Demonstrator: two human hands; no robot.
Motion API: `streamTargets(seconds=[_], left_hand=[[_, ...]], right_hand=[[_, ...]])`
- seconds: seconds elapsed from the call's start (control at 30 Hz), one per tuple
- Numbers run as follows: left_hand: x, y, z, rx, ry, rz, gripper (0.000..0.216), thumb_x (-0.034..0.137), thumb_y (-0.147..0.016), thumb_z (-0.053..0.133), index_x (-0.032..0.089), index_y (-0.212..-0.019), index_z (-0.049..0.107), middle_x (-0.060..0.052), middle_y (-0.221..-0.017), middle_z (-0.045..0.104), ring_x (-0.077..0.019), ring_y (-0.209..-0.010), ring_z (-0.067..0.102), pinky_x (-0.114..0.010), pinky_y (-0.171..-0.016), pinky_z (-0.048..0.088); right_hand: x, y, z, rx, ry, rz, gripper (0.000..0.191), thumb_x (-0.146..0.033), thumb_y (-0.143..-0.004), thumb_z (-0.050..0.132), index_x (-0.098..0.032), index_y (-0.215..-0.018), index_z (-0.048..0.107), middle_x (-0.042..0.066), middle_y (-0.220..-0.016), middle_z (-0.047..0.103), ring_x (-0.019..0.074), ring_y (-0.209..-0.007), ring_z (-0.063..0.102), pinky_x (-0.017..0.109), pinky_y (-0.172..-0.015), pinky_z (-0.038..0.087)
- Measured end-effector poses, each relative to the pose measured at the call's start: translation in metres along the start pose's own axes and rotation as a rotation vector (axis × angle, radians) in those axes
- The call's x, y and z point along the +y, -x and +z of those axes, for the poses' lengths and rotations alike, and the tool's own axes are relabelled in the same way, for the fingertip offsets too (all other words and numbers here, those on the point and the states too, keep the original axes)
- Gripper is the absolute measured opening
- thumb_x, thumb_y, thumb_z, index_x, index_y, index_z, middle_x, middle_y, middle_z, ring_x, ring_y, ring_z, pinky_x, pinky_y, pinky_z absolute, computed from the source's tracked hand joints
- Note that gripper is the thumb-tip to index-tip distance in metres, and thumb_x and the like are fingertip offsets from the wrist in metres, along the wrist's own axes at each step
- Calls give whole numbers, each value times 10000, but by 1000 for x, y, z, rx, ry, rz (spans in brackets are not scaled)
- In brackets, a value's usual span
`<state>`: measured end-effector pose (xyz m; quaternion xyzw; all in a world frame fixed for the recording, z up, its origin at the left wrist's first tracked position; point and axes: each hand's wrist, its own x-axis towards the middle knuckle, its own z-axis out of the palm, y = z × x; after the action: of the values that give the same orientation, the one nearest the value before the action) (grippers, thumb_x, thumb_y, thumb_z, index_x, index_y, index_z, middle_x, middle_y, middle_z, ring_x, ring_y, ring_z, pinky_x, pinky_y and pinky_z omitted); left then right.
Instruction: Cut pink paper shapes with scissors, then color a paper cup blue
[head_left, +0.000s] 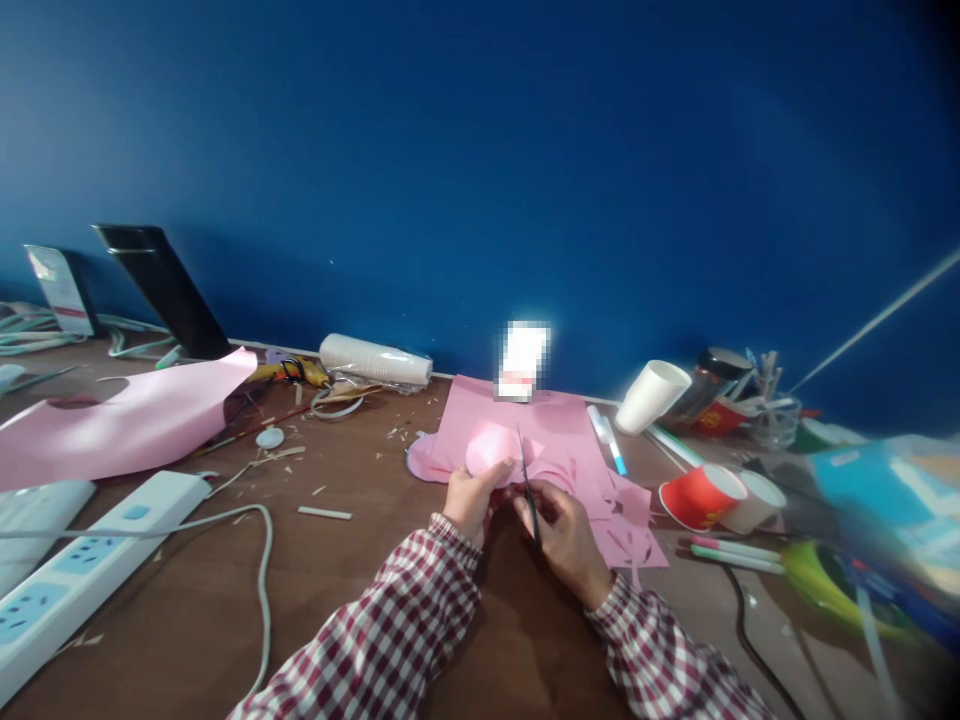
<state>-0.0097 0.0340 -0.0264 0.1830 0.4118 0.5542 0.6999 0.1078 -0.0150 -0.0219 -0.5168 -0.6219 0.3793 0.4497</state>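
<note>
Gripping a rounded pink paper piece in the left hand, fingers closed on its lower edge, with the right hand just beside it wrapped round small scissors, blades pointing up against the paper's right side. Lying under and beyond both, a pink paper sheet with cut scraps on the brown table. Farther off, a red paper cup tipped over at right, a white power strip at left, a sleeve of white cups by the blue wall.
</note>
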Motion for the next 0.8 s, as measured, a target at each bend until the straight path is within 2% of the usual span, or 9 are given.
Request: streamTargets(seconds=[0.3, 0.5, 0.8], left_hand=[[3, 2, 2, -15, 21, 2, 307, 219, -514, 806, 79, -714, 619, -46, -565, 619, -147, -458, 595, -235, -426, 486], [1, -1, 0, -13, 25, 1, 316, 232, -531, 795, 85, -738, 608, -34, -560, 607, -146, -439, 584, -247, -420, 482], [3, 2, 2, -10, 52, 21, 335, 243, -503, 811, 98, -693, 576, 6, -532, 561, -110, -403, 541, -232, -404, 468]], right_hand=[[-5, 1, -2, -1, 17, 20, 279, -393, -799, 613, -157, -945, 644, 23, -616, 583, 157, -536, 505, 252, -488, 419], [-4, 1, -2, -8, -1, 24, 265, -373, -810, 607, -162, -968, 640, 40, -680, 620, 157, -560, 520, 254, -502, 424], [-4, 1, -2, -11, 17, 19, 288, -378, -818, 593, -147, -982, 641, 31, -657, 610, 147, -540, 512, 244, -489, 422]])
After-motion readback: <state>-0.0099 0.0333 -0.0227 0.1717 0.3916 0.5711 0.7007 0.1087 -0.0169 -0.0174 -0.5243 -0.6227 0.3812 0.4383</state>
